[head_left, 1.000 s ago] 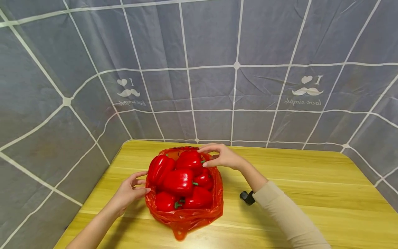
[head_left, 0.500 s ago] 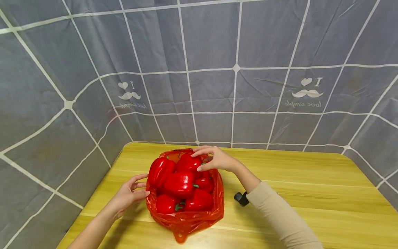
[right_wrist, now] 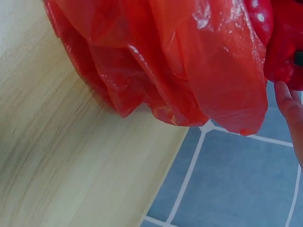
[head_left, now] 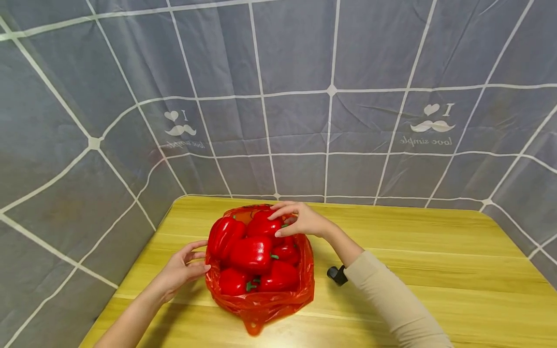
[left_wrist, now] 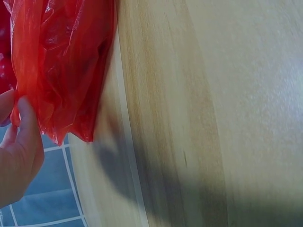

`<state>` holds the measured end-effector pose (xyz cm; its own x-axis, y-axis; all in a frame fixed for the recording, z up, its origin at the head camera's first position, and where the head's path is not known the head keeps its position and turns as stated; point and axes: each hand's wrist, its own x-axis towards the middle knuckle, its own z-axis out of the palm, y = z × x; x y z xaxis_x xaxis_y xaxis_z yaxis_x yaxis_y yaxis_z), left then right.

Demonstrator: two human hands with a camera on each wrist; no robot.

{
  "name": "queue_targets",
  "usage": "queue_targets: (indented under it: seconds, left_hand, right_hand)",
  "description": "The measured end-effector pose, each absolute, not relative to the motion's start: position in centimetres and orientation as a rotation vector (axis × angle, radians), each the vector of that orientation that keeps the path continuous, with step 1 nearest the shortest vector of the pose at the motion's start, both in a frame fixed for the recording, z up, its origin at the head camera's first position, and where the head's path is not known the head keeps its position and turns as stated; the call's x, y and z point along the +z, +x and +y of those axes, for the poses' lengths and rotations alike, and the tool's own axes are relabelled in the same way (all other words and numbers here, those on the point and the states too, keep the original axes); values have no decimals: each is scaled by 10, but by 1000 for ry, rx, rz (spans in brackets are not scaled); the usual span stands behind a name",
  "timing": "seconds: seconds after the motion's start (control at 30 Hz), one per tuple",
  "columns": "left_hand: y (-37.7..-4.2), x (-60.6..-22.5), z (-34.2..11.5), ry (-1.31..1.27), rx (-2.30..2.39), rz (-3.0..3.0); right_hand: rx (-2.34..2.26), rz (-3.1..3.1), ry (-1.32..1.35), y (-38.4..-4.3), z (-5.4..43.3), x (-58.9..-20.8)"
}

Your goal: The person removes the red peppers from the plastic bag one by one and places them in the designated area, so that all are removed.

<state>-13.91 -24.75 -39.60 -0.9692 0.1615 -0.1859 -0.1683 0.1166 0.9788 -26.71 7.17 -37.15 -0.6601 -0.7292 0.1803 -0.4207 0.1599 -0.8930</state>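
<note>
A red plastic bag (head_left: 278, 302) full of several glossy red bell peppers (head_left: 250, 255) with green stems stands on the table, its mouth spread wide. At its left rim, my left hand (head_left: 180, 270) pinches the plastic between thumb and fingers; in the left wrist view that hand (left_wrist: 21, 151) is at the bag's edge. My right hand (head_left: 302, 221) reaches over the back rim and grips the rear bell pepper (head_left: 263, 224), thumb near its stem end and fingers across its top. In the right wrist view one fingertip of that hand (right_wrist: 293, 113) touches a pepper.
The yellow wood-grain table (head_left: 435, 256) spreads to the right of the bag. A small black object (head_left: 337, 275) shows beside the right sleeve (head_left: 391, 299). Grey cloth with white grid lines (head_left: 296, 121) hangs behind and at both sides.
My right hand has moved slightly left, further over the rear bell pepper, during the first half second. My left hand stays at the bag's rim.
</note>
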Motion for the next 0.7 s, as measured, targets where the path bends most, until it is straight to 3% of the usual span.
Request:
queue_targets:
  seconds: [0.7]
  left_hand:
    - [-139,-393,-245,-1,1946,2159]
  right_hand:
    - [-1571,2140,-1100,-264,85,-366]
